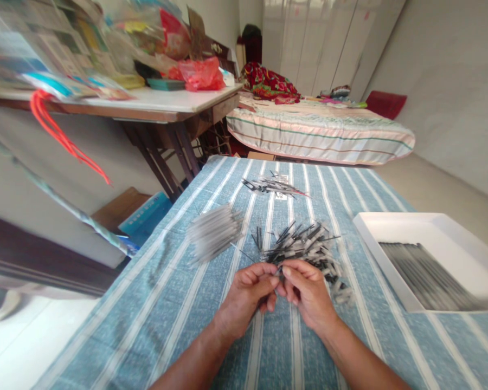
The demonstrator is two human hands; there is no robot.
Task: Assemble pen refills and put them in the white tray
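My left hand (pixel 248 295) and my right hand (pixel 309 292) meet above the striped cloth, fingertips almost touching. A thin dark stick (pixel 244 253) juts up and left from the pinched fingers of my left hand. My right thumb and index finger pinch at its near end; whatever small part they hold is hidden. Just beyond lies a loose pile of short black and whitish pieces (pixel 305 244). To its left sits a blurred layer of thin grey sticks (pixel 215 233). Dark sticks (pixel 427 279) lie side by side in a white tray (pixel 402 219) at the right.
A blue striped cloth (pixel 179 336) covers the table. Farther back lies a small heap of thin black, clear and red pieces (pixel 270 185) over a printed paper. A cluttered side table (pixel 154 103) stands at left, a bed (pixel 317 127) behind.
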